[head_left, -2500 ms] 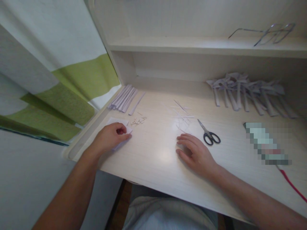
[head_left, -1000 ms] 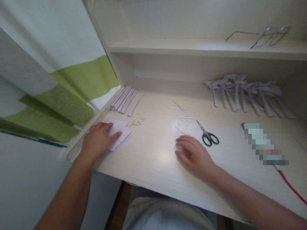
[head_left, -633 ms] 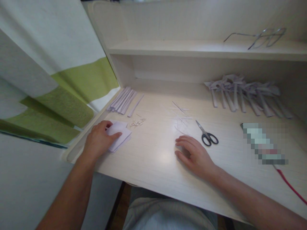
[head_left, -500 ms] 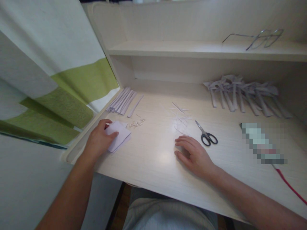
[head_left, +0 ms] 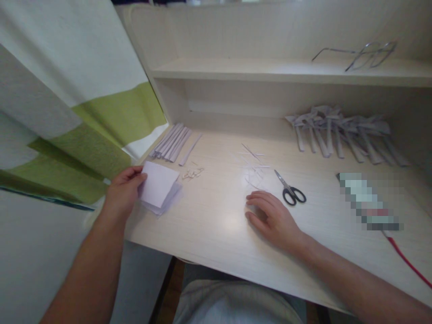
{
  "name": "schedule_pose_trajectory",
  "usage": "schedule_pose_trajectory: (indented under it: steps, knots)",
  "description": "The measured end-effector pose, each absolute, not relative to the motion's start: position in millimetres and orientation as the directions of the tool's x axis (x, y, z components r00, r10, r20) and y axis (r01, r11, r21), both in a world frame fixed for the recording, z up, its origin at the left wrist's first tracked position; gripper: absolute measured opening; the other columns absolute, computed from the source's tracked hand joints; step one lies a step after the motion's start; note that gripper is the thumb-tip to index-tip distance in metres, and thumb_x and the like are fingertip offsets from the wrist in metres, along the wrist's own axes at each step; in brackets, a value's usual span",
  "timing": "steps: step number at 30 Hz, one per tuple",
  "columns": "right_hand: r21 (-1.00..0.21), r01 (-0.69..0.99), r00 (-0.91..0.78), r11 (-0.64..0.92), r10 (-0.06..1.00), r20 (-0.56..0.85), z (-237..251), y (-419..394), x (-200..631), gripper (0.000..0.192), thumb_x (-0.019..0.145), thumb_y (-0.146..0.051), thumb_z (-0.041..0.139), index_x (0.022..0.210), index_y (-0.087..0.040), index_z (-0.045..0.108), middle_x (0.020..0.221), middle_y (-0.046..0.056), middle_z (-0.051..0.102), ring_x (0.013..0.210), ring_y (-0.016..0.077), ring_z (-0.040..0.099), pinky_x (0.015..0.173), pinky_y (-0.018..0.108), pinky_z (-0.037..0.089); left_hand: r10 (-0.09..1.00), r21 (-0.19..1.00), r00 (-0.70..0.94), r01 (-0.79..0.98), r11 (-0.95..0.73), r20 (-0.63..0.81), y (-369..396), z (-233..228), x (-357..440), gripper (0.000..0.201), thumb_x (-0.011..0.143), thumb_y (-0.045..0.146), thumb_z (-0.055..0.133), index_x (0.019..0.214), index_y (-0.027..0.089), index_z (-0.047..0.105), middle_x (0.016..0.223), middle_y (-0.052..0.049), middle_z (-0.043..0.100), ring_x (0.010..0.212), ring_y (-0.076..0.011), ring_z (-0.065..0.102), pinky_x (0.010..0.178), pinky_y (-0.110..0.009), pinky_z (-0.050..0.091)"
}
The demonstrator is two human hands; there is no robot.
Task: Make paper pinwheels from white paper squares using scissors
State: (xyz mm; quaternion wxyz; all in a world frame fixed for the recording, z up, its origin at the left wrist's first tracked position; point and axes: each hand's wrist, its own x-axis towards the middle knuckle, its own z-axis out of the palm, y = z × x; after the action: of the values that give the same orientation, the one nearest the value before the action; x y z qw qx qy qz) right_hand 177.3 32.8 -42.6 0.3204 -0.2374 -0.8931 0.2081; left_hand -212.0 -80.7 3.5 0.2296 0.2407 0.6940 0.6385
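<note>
My left hand (head_left: pixel 124 189) pinches the left edge of a white square of paper (head_left: pixel 160 182) between thumb and fingers. That sheet is tilted up over a few more paper squares (head_left: pixel 172 198) lying on the desk. Resting on the desk at the centre right, my right hand (head_left: pixel 270 218) has loosely curved fingers, thumb apart, and holds nothing. Black-handled scissors (head_left: pixel 292 193) lie just beyond it, blades pointing away to the left. Thin white paper strips (head_left: pixel 256 166) are scattered in front of its fingertips.
Rolled paper tubes (head_left: pixel 173 141) lie at the back left, near small pale bits (head_left: pixel 193 173). Several folded paper pieces with stems (head_left: pixel 337 130) line the back right. A blurred phone (head_left: pixel 367 200) with a red cable (head_left: pixel 408 261) lies right. Glasses (head_left: pixel 367 54) sit on the shelf (head_left: pixel 253 74).
My left hand has moved slightly left and up, lifting the top paper by its edge off the others. My right hand has stayed in place.
</note>
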Motion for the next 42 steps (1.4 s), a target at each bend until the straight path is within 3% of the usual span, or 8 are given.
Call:
schedule_pose_trajectory:
  steps: [4,8,14,23,30,36,39,42]
  knots:
    - [-0.666,0.255,-0.641,0.701,0.638,0.426,-27.5,27.4,176.4,0.015,0.091,-0.024,0.067,0.105,-0.02,0.071,0.111,0.01,0.073,0.107,0.0254,0.067,0.099,0.046,0.052,0.714,0.998,-0.698,-0.057,0.025,-0.058,-63.2,-2.0,-158.1,0.031,0.061,0.027,0.082,0.089,0.018,0.07,0.077,0.003,0.068,0.066,-0.0129,0.057,0.059,-0.023,0.044]
    - [-0.898,0.23,-0.633,0.374,0.758,0.154,0.0,14.5,177.5,0.018,0.095,-0.037,0.065,0.099,-0.021,0.073,0.096,0.006,0.076,0.09,0.0201,0.07,0.084,0.036,0.055,0.831,0.987,-0.546,-0.158,0.019,-0.103,-45.1,-6.3,-88.2,0.032,0.066,0.029,0.084,0.093,0.018,0.07,0.082,0.001,0.071,0.07,-0.0128,0.062,0.065,-0.023,0.048]
    - [-0.992,0.091,-0.589,0.093,0.808,0.022,15.7,12.7,186.8,0.022,0.093,-0.037,0.067,0.082,-0.018,0.068,0.078,0.002,0.069,0.075,0.0157,0.066,0.072,0.029,0.052,0.939,0.962,-0.336,-0.273,-0.023,-0.073,-24.6,-2.5,-29.0,0.027,0.074,0.026,0.081,0.095,0.02,0.064,0.073,0.004,0.068,0.062,-0.0092,0.057,0.056,-0.018,0.041]
    - [-0.976,-0.013,-0.464,0.215,0.864,0.197,12.0,31.5,200.6,0.017,0.093,-0.03,0.067,0.081,-0.018,0.071,0.074,0.001,0.07,0.071,0.0143,0.064,0.073,0.029,0.05,0.962,0.993,-0.273,-0.114,-0.023,-0.009,1.9,14.4,-17.9,0.024,0.073,0.027,0.082,0.091,0.019,0.067,0.075,0.003,0.07,0.063,-0.0094,0.059,0.056,-0.018,0.045]
    - [-0.992,-0.123,-0.361,-0.024,0.932,0.022,2.5,48.5,206.0,0.018,0.085,-0.033,0.071,0.075,-0.019,0.065,0.066,-0.002,0.062,0.063,0.0139,0.06,0.066,0.029,0.05,0.995,0.963,-0.097,-0.269,0.009,-0.037,10.3,32.8,-19.8,0.011,0.075,0.021,0.08,0.08,0.018,0.071,0.07,0.003,0.063,0.061,-0.0084,0.056,0.055,-0.017,0.047]
    - [-0.953,0.184,-0.106,0.239,0.969,0.223,3.7,45.4,206.1,0.018,0.083,-0.027,0.076,0.083,-0.021,0.059,0.071,-0.004,0.055,0.063,0.0117,0.051,0.059,0.026,0.041,0.99,0.995,-0.122,-0.053,-0.083,0.076,6.5,29.4,-6.9,0.007,0.083,0.024,0.075,0.08,0.02,0.07,0.074,0.004,0.062,0.065,-0.0101,0.055,0.057,-0.02,0.047]
    - [-0.924,0.161,-0.194,0.347,0.929,0.315,11.2,34.1,202.9,0.02,0.087,-0.026,0.074,0.079,-0.021,0.057,0.07,-0.004,0.053,0.062,0.011,0.047,0.058,0.026,0.039,0.986,0.98,-0.07,0.14,-0.139,0.15,-1.6,26.4,5.0,0.008,0.087,0.023,0.071,0.081,0.02,0.068,0.073,0.004,0.061,0.066,-0.0094,0.053,0.058,-0.02,0.042]
    - [-0.963,-0.003,-0.35,0.269,0.902,0.253,15.5,28.0,199.2,0.02,0.088,-0.03,0.074,0.079,-0.02,0.059,0.071,-0.003,0.057,0.062,0.011,0.051,0.058,0.026,0.041,0.981,0.962,0.058,0.194,-0.194,0.186,-9.2,25.4,15.6,0.008,0.091,0.025,0.068,0.085,0.02,0.068,0.079,0.002,0.063,0.073,-0.0112,0.057,0.063,-0.022,0.044]
